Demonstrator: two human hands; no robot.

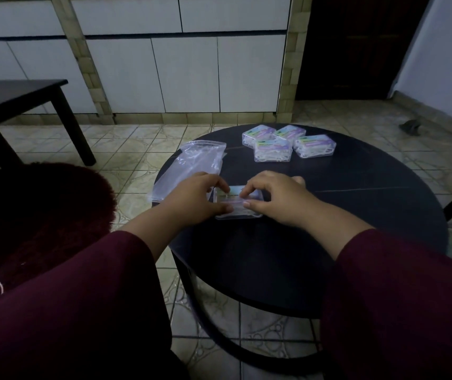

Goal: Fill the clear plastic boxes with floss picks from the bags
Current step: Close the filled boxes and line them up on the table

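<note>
Both your arms reach forward over the round black table (pixel 329 242), and your left hand (pixel 194 198) and right hand (pixel 276 198) meet at a small clear box (pixel 237 202) lying flat near the table's left side. Each hand curls down over one end of the box, fingertips and thumb pinching its lid and front edge. Four filled boxes (pixel 287 144) sit close together at the far side, and clear bags (pixel 192 165) lie just left of your left hand.
</note>
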